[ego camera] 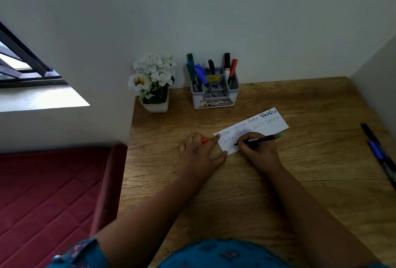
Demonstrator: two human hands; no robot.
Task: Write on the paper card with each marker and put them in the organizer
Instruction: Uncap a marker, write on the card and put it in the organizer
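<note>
Right hand (258,150) pinches the marker (260,139), writing; left hand (200,153) pins the card (272,125), cap (204,140) tucked in its fingers. Best keep that card pressed flat.

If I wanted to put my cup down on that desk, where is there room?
Bare wood lies right of the organizer, between the card and the right wall. More lies near the front edge, right of the right hand. It is crowded at the back left by the flowers, and markers line the right edge.
</note>
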